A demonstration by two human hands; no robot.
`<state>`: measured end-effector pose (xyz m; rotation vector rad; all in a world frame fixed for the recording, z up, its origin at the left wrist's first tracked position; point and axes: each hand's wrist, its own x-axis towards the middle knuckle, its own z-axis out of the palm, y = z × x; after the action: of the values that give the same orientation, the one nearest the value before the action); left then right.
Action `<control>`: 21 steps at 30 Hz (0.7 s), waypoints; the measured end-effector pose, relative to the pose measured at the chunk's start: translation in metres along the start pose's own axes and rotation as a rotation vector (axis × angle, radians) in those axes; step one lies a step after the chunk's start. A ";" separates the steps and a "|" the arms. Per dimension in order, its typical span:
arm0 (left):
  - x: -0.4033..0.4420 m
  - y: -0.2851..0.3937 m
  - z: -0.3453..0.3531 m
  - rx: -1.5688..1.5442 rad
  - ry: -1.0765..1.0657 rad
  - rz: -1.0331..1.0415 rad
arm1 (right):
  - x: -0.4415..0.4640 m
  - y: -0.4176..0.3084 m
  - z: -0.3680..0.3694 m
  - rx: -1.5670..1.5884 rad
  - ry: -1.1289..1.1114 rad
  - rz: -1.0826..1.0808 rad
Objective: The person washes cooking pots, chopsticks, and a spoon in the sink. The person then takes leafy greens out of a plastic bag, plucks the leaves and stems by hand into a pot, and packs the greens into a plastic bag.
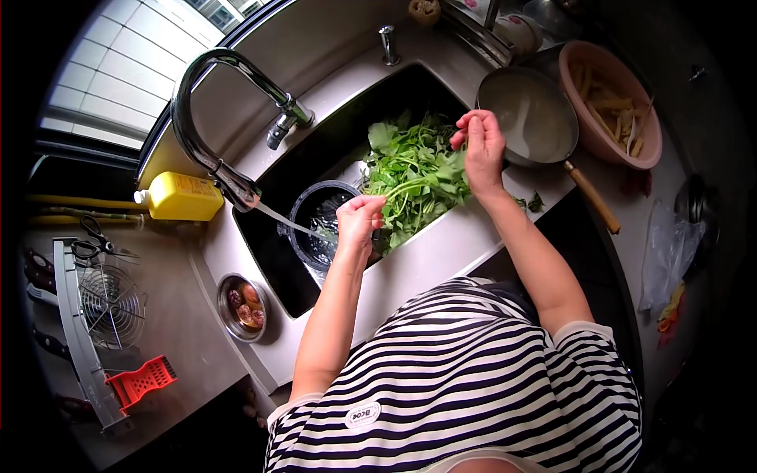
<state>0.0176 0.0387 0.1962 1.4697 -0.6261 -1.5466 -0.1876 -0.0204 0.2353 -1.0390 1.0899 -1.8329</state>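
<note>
In the sink [465,206] a big heap of leafy greens [406,158] fills the right part. My left hand [359,222] is closed, its thumb and fingertips pinching the pale stem end of one sprig [414,186], whose leaves spread toward the right. Raised above the right edge of the heap, my right hand [481,150] has its fingers curled together beside the sprig's leaves; what they hold, if anything, is hidden. Left of the greens, water from the curved faucet [189,102] runs into a dark round basin [303,209] holding water.
Right of the sink stand a wooden-handled pan [544,118] and a pink bowl [603,59] of pale cut strips. A small metal bowl [264,327] of reddish-brown round pieces, a yellow bottle [185,197], scissors [95,243] and a red grater [142,382] lie left.
</note>
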 end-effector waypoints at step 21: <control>-0.002 -0.017 0.009 -0.560 -0.073 -0.319 | -0.073 0.037 0.010 -0.829 -0.676 -0.427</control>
<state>0.0043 0.0466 0.1845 1.1164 0.0228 -1.8355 -0.1429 0.0285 0.1857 -2.3086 1.2545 -1.0933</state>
